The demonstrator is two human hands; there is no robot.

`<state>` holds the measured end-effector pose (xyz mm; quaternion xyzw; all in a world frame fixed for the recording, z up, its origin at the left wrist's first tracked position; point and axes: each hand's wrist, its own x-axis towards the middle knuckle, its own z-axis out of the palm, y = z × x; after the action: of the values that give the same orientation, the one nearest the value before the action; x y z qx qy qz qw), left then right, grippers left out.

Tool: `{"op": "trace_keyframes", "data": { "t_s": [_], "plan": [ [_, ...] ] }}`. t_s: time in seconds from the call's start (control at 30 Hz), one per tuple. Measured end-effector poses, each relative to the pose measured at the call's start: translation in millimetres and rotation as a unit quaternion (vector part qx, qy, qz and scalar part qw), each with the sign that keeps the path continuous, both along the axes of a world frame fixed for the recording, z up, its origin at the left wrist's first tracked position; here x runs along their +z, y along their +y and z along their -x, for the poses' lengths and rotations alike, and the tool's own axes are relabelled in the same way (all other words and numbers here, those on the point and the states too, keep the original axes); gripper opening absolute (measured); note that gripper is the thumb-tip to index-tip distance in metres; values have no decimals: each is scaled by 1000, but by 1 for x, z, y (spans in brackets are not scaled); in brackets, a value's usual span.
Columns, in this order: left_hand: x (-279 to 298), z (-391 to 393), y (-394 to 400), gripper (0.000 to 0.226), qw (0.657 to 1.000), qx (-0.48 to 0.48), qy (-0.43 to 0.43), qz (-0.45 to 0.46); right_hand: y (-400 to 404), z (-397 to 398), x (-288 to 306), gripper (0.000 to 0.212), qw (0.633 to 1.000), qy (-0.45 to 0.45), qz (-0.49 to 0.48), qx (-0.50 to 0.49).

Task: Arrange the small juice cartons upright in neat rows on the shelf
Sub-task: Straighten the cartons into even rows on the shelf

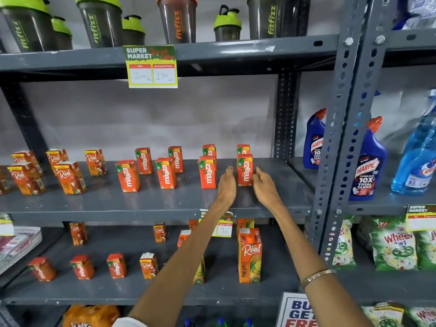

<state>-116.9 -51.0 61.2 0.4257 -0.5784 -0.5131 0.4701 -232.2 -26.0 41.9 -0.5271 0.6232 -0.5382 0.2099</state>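
Small orange Maaza cartons stand upright in two rows on the grey middle shelf [153, 201]. The front right Maaza carton [245, 169] stands between my two hands. My left hand [227, 185] is just left of it, fingers apart, not touching it. My right hand [264, 185] is at its right side, fingers apart, at or very near the carton's edge. Another front carton [207, 172] stands further left, with more behind. Several Real cartons [69, 177] stand at the shelf's left end.
Shaker bottles [177, 20] line the top shelf above a price tag [152, 67]. More small cartons and a tall Real pineapple carton [250, 256] stand on the lower shelf. Harpic bottles [368, 166] and a blue spray bottle [417, 156] stand right of the slotted upright [342, 128].
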Motion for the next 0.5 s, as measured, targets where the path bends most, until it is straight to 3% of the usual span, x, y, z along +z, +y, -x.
{"op": "trace_keyframes", "data": {
  "t_s": [0.17,0.27,0.5],
  "plan": [
    [-21,-45,51,40,978,12,78,195,31,-22,-9,46,969,-4,236,-75],
    [-29,-88,56,39,966,66,117,220,35,-58,-11,37,951,3,307,-45],
    [-27,-190,9,40,964,150,101,194,-3,-176,-8,40,979,-33,181,91]
  ]
}}
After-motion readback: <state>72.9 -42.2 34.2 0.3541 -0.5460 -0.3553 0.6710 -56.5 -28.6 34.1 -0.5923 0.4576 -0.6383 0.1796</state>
